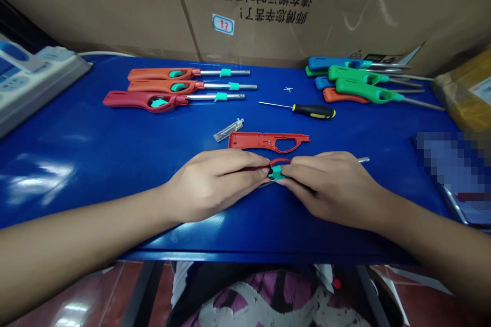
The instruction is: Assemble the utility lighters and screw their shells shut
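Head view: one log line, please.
left hand: holding red casing | right hand: pinching green piece | loose red half: beyond hands | screwdriver: on table

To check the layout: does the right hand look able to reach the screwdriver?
Probably yes: only blue table shows between the right hand and the screwdriver, though that hand is busy at the turquoise piece.

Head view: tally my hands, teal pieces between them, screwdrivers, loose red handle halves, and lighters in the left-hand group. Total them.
Left hand and right hand: 2
Teal piece: 1
Screwdriver: 1
Loose red handle half: 1
Left-hand group lighters: 3
Total: 8
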### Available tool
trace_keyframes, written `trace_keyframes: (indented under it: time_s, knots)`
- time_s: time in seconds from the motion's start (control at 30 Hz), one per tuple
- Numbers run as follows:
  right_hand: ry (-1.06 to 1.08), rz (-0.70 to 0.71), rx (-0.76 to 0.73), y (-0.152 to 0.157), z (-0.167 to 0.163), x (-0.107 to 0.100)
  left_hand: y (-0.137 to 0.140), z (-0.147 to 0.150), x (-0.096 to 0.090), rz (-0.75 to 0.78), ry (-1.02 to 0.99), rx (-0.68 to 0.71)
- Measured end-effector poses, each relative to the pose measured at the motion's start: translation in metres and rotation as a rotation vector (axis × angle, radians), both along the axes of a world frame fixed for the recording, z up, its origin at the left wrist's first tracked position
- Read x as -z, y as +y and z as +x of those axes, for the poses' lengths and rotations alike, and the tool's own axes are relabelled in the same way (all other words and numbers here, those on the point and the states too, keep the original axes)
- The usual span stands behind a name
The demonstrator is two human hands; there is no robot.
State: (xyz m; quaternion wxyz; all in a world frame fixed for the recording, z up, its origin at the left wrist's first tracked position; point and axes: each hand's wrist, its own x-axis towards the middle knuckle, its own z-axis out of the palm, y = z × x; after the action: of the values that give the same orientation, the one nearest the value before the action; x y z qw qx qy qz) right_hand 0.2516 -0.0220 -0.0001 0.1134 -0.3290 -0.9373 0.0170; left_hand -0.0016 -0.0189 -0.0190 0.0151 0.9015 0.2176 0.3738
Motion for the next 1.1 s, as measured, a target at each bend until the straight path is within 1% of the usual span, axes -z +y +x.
trace_keyframes:
  time_s: [0.17, 0.27, 0.5, 0.63, 0.77, 0.97, 1.1]
  knots:
    - [0.063, -0.014, -0.032, 0.005, 0.003, 0.003, -0.001, -0.001, -0.005, -0.029, 0.022, -0.037]
    - [0.107, -0.041, -0.062, 0.009, 0.004, 0.004, -0.001, -0.001, -0.008, -0.034, 0.041, -0.031]
    - [0.172, -0.058, -0.093, 0.01, 0.008, 0.002, 0.001, -0.001, -0.009, -0.095, -0.002, -0.024]
    - [0.141, -0.088, -0.08, 0.008, 0.008, 0.001, 0.0, -0.001, -0.011, -0.161, 0.008, 0.013]
    - [0.106, -0.106, -0.061, 0.007, 0.007, 0.001, -0.001, 0.0, -0.01, -0.186, -0.008, 0.0]
    - [0.094, -0.035, -0.09, 0.008, 0.006, 0.001, 0.003, 0.001, -0.006, -0.146, -0.04, 0.02]
    - [0.024, 0.032, -0.103, 0.006, 0.006, -0.001, 0.003, 0.0, -0.006, -0.134, -0.063, 0.032]
